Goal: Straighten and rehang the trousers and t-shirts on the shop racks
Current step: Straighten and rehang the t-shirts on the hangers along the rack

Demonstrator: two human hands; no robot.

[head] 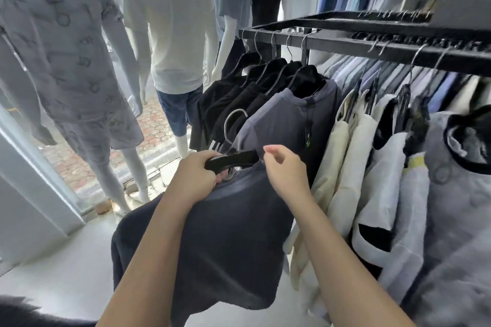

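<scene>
Far right, black rack loaded with hung shirts. Near centre, off the rack, dark t-shirt hangs from my hands. My left hand grips its black hanger, fingers curled round the bar; my right hand pinches the collar at the hanger's right tip.

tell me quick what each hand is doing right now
Left hand: closed, gripping the black hanger that carries the dark t-shirt.
Right hand: fingers curled by the hanger's end; grip cannot be told.

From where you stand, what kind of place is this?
Most likely a clothing shop: dressed mannequins stand on the left, and a black rack carries many hung shirts.
</scene>
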